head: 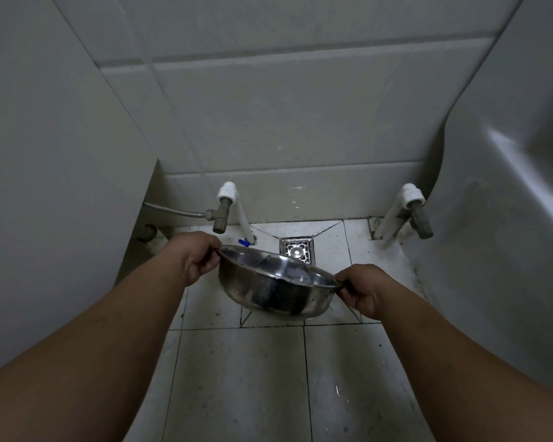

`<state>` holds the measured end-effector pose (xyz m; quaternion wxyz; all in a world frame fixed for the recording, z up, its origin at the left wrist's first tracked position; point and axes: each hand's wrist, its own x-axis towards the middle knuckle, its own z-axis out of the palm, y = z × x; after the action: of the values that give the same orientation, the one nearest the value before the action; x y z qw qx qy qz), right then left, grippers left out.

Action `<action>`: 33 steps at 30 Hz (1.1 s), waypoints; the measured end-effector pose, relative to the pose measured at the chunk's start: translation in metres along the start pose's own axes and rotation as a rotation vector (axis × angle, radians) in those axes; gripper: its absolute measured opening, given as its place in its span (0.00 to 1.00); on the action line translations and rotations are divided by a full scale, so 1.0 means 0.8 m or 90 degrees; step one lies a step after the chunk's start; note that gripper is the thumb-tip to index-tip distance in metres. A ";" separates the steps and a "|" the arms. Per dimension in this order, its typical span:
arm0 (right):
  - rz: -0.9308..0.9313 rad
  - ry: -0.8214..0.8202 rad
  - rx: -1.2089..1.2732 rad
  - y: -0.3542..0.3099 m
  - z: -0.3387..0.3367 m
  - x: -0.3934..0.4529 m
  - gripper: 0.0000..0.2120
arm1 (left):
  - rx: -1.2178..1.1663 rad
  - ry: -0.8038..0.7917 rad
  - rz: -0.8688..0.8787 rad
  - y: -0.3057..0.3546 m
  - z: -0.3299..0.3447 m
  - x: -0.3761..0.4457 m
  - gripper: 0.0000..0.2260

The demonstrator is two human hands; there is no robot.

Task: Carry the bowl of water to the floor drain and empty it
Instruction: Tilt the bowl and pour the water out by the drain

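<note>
A round stainless steel bowl [276, 293] hangs above the tiled floor, tipped away from me toward the far wall. My left hand [194, 257] grips its left rim and my right hand [363, 290] grips its right rim. Just beyond the bowl's far rim, a square metal floor drain [297, 251] is set in the floor tiles; the bowl hides its near edge. Whether water is in the bowl I cannot tell.
Two pipe valves with white fittings stick out of the tiled back wall, one on the left [223, 208] and one on the right [416, 209]. A grey wall panel [55, 186] closes the left side. A white ceramic fixture [508, 212] bulges in on the right.
</note>
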<state>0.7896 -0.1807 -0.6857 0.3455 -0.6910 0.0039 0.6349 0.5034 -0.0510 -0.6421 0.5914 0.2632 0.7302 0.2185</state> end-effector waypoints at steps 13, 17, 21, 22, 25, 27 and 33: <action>0.008 0.000 -0.008 0.002 -0.002 0.002 0.08 | -0.016 0.003 0.020 0.002 0.007 -0.008 0.03; 0.012 0.001 0.002 0.003 -0.001 0.001 0.08 | -0.020 -0.003 0.019 0.003 0.008 -0.004 0.03; 0.012 0.001 -0.005 0.002 -0.002 -0.001 0.07 | -0.011 -0.006 0.018 0.005 0.007 0.000 0.02; 0.014 0.003 -0.004 0.003 -0.002 0.000 0.07 | -0.009 -0.006 0.018 0.005 0.008 0.000 0.02; 0.017 0.001 -0.003 0.003 -0.002 0.001 0.07 | -0.008 -0.013 0.017 0.006 0.008 0.000 0.03; 0.019 0.001 -0.002 0.004 -0.001 0.002 0.07 | -0.010 -0.014 0.018 0.006 0.007 0.000 0.03; 0.032 -0.003 -0.002 0.008 0.000 0.002 0.06 | -0.011 -0.014 0.021 0.009 0.010 -0.006 0.03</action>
<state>0.7871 -0.1848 -0.6899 0.3284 -0.6897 0.0198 0.6451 0.5127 -0.0487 -0.6354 0.5981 0.2727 0.7172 0.2314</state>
